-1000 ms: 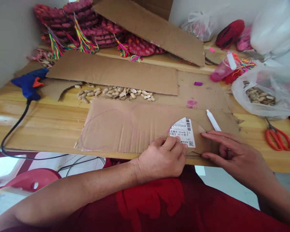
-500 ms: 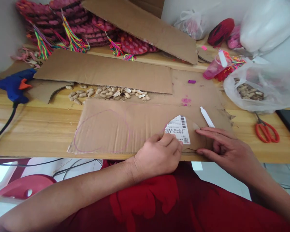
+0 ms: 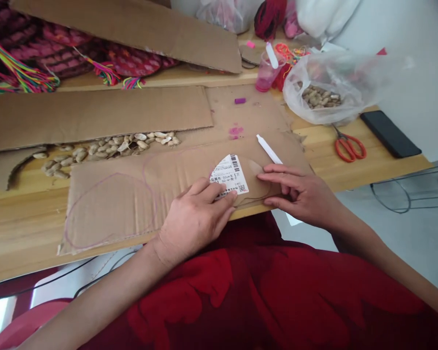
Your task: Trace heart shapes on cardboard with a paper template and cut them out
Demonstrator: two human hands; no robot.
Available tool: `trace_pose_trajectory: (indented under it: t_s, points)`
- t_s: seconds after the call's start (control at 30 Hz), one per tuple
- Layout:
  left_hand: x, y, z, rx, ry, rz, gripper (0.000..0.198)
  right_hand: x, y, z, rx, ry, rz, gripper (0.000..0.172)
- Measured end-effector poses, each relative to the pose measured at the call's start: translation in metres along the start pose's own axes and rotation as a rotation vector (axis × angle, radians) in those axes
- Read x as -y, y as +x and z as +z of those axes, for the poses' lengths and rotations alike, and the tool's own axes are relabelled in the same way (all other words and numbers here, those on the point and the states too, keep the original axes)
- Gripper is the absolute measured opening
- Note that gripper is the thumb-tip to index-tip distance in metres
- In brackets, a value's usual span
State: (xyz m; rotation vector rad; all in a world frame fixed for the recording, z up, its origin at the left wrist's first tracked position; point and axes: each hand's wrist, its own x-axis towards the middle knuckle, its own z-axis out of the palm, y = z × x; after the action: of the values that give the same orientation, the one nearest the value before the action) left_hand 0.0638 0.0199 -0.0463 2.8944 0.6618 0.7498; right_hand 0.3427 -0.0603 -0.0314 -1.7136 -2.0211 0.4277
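A flat cardboard sheet (image 3: 131,194) with pink drawn outlines lies along the table's near edge. On its right end rests a small cardboard cut-out (image 3: 255,171) bearing a white barcode label (image 3: 229,175). My left hand (image 3: 195,218) lies on the sheet with fingers stretched flat, its fingertips pressing the label's lower edge. My right hand (image 3: 301,194) presses the cut-out's right side with flat, extended fingers. A white stick (image 3: 269,149) lies just beyond my right hand.
Peanuts (image 3: 105,146) are scattered beside a long cardboard strip (image 3: 95,114). A plastic bag of peanuts (image 3: 324,92), red scissors (image 3: 346,146) and a black phone (image 3: 389,133) lie at the right. Tasselled pink woven pieces (image 3: 32,53) are stacked at the back left.
The view has swung right and down, so everything shifted left in frame and the glue gun left view. Both hands stay pressed on the cut-out and sheet.
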Motion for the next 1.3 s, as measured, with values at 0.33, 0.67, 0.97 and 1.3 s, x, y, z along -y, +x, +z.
trace_pose_trajectory:
  t_s: [0.33, 0.67, 0.97, 1.3]
  points:
    - [-0.003, 0.005, -0.007, 0.062, 0.002, -0.025, 0.020, 0.003, -0.001, 0.009, -0.107, -0.020, -0.028, 0.036]
    - [-0.009, 0.005, -0.007, 0.046, 0.042, -0.039, 0.019, 0.000, -0.007, 0.015, -0.142, -0.045, -0.047, 0.035]
    - [-0.020, 0.003, -0.002, 0.085, 0.202, -0.019, 0.023, -0.001, -0.005, 0.013, -0.120, -0.087, -0.033, 0.031]
    - [-0.019, 0.000, 0.000, 0.048, 0.221, 0.005, 0.028, -0.003, -0.004, 0.009, -0.084, -0.096, 0.005, 0.032]
